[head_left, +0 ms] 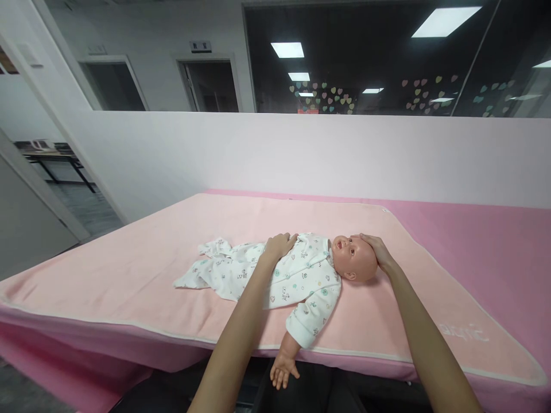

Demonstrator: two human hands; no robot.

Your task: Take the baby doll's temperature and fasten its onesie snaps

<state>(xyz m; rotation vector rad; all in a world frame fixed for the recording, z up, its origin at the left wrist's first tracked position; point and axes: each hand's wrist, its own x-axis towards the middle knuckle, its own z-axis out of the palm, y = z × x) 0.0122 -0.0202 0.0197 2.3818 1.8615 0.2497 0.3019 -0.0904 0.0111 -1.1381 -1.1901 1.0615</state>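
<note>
A baby doll [355,259] lies on its back with its head toward the right, dressed in a white printed romper [303,275]. Across the romper's middle rests my left hand [280,245], fingers flat and stretched out. My right hand [375,248] touches the top of the doll's head, its fingers extended along the forehead; its thumb is hard to make out. The doll's near arm hangs toward me, and its bare hand [284,370] reaches past the table's front edge. The far arm is not visible. Both romper legs lie flat toward the left.
Under the doll is a peach mat [150,264] with a pale border, spread over a pink cover [495,246]. A white wall [322,155] with a window above it stands behind. At far left, a doorway shows another table [51,154].
</note>
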